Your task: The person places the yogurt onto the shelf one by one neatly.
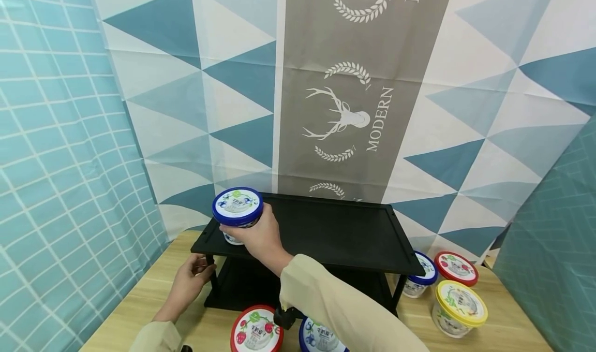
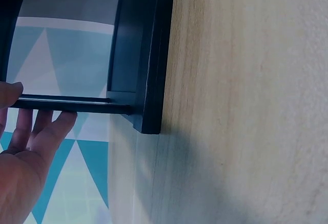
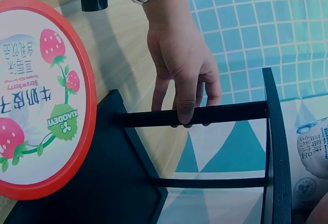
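Observation:
My right hand (image 1: 263, 240) grips a blue-lidded tub (image 1: 238, 204) round its side, at the left end of the top tier of a black two-tier shelf (image 1: 335, 238). The tub is upright; whether its base touches the tier I cannot tell. Part of its printed wall (image 3: 313, 149) appears at the edge of the right wrist view. Lower down, my left hand (image 1: 188, 282) holds the shelf's front left post (image 2: 77, 105), thumb on one side and fingers on the other. That pinch is plain in the right wrist view, where the left hand (image 3: 179, 65) meets the post.
In front of the shelf stand a red-lidded strawberry tub (image 1: 257, 331) and another blue-lidded tub (image 1: 321, 336), partly under my right sleeve. Right of the shelf are blue-lidded (image 1: 425, 272), red-lidded (image 1: 456, 268) and yellow-lidded (image 1: 461, 305) tubs. Patterned cloth (image 1: 237, 108) hangs behind the wooden table (image 1: 139, 310).

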Tool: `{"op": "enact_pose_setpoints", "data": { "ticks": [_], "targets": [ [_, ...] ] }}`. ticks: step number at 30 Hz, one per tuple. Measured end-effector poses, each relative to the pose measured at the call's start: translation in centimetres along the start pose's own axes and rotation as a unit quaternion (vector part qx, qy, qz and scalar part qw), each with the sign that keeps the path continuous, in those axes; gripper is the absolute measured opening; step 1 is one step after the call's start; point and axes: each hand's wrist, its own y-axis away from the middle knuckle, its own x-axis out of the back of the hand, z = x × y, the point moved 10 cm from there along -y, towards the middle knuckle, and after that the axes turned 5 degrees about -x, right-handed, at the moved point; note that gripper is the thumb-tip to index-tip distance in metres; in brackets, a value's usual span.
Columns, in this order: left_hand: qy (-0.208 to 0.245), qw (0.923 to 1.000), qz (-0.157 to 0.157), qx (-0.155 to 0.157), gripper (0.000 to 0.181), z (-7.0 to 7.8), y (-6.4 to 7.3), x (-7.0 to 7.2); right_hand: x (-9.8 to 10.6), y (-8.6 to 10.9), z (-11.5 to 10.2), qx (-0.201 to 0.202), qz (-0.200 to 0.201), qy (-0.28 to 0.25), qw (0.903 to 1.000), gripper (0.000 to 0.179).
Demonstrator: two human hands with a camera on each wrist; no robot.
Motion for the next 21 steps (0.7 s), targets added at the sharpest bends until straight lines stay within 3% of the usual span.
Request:
{"op": "enact_pose_setpoints", "data": {
  "ticks": [21],
  "targets": [
    [0.009, 0.9999, 0.002, -0.007, 0.035, 0.31, 0.1, 0.07, -0.95, -0.37, 0.65, -0.025, 0.013, -0.011, 0.9995, 0.092]
  ]
}}
